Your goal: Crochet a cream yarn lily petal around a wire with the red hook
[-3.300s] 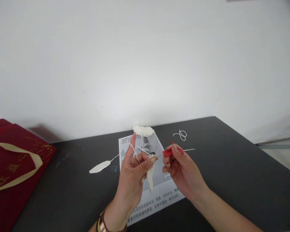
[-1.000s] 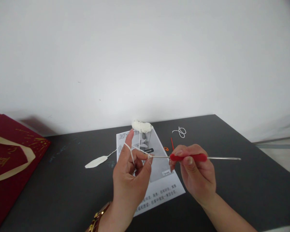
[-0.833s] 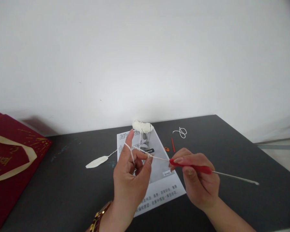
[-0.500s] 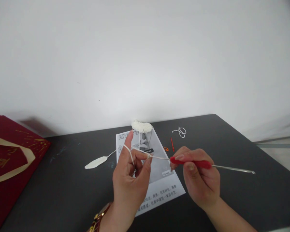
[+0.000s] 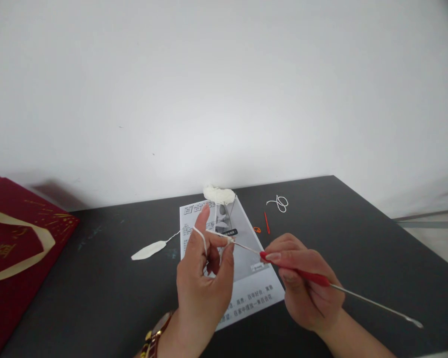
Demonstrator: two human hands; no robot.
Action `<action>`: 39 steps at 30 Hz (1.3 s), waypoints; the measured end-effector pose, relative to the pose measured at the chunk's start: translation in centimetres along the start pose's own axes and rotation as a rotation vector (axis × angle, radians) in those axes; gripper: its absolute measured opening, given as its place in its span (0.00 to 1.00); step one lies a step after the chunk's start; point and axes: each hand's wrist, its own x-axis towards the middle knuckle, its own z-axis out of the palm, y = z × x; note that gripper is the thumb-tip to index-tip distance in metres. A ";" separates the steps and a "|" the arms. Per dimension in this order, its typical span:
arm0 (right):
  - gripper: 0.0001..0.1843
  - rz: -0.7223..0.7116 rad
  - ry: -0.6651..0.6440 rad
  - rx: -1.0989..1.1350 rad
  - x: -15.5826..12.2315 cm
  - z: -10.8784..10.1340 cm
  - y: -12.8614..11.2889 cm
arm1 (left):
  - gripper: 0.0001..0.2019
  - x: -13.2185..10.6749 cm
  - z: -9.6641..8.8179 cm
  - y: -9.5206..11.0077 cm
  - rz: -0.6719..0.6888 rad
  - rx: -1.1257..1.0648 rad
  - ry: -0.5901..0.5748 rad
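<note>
The yarn loops over the raised index finger of the left hand, whose thumb and middle finger pinch what looks like a tiny stitch. The right hand grips the red-handled hook, its tip at that pinch, above the paper on the dark table.

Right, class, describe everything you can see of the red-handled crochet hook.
The crochet hook is a thin, silvery, metal-looking shaft with a red grip around its middle. The right hand pinches the red grip between thumb and fingers. The hook slants in the air: its front tip meets the white yarn pinched by the left hand, and its flattened rear end points down and right above the dark table.
</note>
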 end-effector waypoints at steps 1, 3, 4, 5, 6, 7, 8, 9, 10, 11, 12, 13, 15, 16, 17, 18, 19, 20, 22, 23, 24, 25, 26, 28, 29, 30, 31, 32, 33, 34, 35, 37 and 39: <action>0.19 -0.018 -0.023 -0.013 0.1 -0.1 -0.1 | 0.34 0.0 0.0 0.0 0.016 0.018 0.004; 0.21 -0.049 -0.075 -0.051 0.3 -0.2 -0.2 | 0.31 -0.1 0.0 0.0 0.051 0.071 0.019; 0.22 -0.064 -0.104 -0.069 0.3 -0.3 -0.2 | 0.30 -0.1 0.1 0.0 0.062 0.096 0.028; 0.23 -0.080 -0.126 -0.082 0.4 -0.3 -0.2 | 0.30 -0.1 0.1 0.1 0.062 0.108 0.036; 0.24 -0.085 -0.138 -0.085 0.4 -0.3 -0.2 | 0.30 -0.1 0.1 0.2 0.049 0.098 0.041; 0.23 -0.076 -0.135 -0.069 0.4 -0.2 -0.1 | 0.31 0.0 0.1 0.3 0.019 0.062 0.040; 0.21 -0.052 -0.112 -0.032 0.3 -0.1 0.1 | 0.32 0.1 0.0 0.5 -0.027 -0.003 0.030; 0.18 -0.008 -0.073 0.019 0.3 0.0 0.2 | 0.34 0.2 0.0 0.7 -0.086 -0.093 0.012; 0.15 0.047 -0.022 0.085 0.2 0.1 0.4 | 0.35 0.3 -0.1 0.9 -0.152 -0.200 -0.012; 0.12 0.108 0.026 0.155 0.2 0.3 0.5 | 0.36 0.5 -0.2 1.1 -0.220 -0.313 -0.039; 0.10 0.170 0.068 0.223 0.2 0.5 0.6 | 0.37 0.7 -0.4 1.2 -0.287 -0.421 -0.066; 0.09 0.225 0.100 0.284 0.2 0.6 0.7 | 0.38 0.8 -0.5 1.3 -0.347 -0.512 -0.092; 0.08 0.305 0.131 0.381 0.3 1.0 0.7 | 0.39 1.1 -0.8 1.5 -0.435 -0.632 -0.132; 0.08 0.327 0.136 0.423 0.4 1.1 0.8 | 0.39 1.2 -0.9 1.6 -0.468 -0.665 -0.146; 0.08 0.340 0.135 0.462 0.5 1.2 0.8 | 0.39 1.3 -1.0 1.6 -0.497 -0.689 -0.159; 0.07 0.345 0.135 0.498 0.6 1.3 0.8 | 0.40 1.3 -1.2 1.6 -0.522 -0.708 -0.170; 0.07 0.345 0.132 0.526 0.7 1.3 0.9 | 0.40 1.4 -1.2 1.7 -0.547 -0.726 -0.180; 0.07 0.344 0.127 0.537 0.7 1.3 1.0 | 0.40 1.4 -1.3 1.7 -0.572 -0.741 -0.190; 0.07 0.314 0.099 0.498 0.8 1.1 1.0 | 0.39 1.5 -1.4 1.6 -0.603 -0.756 -0.204; 0.08 0.277 0.073 0.447 0.7 0.9 1.0 | 0.39 1.5 -1.4 1.6 -0.609 -0.754 -0.203; 0.08 0.223 0.036 0.379 0.7 0.7 1.0 | 0.39 1.4 -1.3 1.6 -0.609 -0.746 -0.195; 0.09 0.150 -0.014 0.291 0.7 0.4 0.9 | 0.39 1.4 -1.2 1.6 -0.598 -0.732 -0.177; 0.11 0.058 -0.077 0.185 0.7 0.2 0.8 | 0.40 1.3 -1.1 1.6 -0.572 -0.712 -0.150; 0.14 -0.155 -0.206 -0.058 0.7 -0.3 0.6 | 0.40 1.0 -0.8 1.7 -0.489 -0.656 -0.090; 0.15 -0.260 -0.250 -0.177 0.8 -0.4 0.5 | 0.41 0.9 -0.7 1.8 -0.437 -0.621 -0.060; 0.16 -0.351 -0.278 -0.280 0.8 -0.5 0.3 | 0.41 0.7 -0.6 1.9 -0.386 -0.585 -0.035; 0.17 -0.417 -0.287 -0.356 0.9 -0.6 0.2 | 0.41 0.6 -0.6 1.9 -0.343 -0.550 -0.015; 0.17 -0.451 -0.284 -0.395 0.9 -0.6 0.2 | 0.42 0.5 -0.5 2.0 -0.313 -0.521 -0.001; 0.17 -0.447 -0.279 -0.400 1.0 -0.6 0.1 | 0.42 0.4 -0.5 2.0 -0.292 -0.499 0.009; 0.17 -0.417 -0.274 -0.368 1.0 -0.5 0.1 | 0.42 0.3 -0.6 2.0 -0.278 -0.483 0.013; 0.17 -0.360 -0.265 -0.303 1.1 -0.4 0.0 | 0.43 0.3 -0.6 2.0 -0.267 -0.471 0.013; 0.17 -0.184 -0.229 -0.126 1.2 -0.2 0.0 | 0.43 0.3 -0.6 1.8 -0.236 -0.454 0.005; 0.18 -0.014 -0.162 0.029 1.4 -0.1 -0.1 | 0.43 0.2 -0.6 1.6 -0.195 -0.437 -0.005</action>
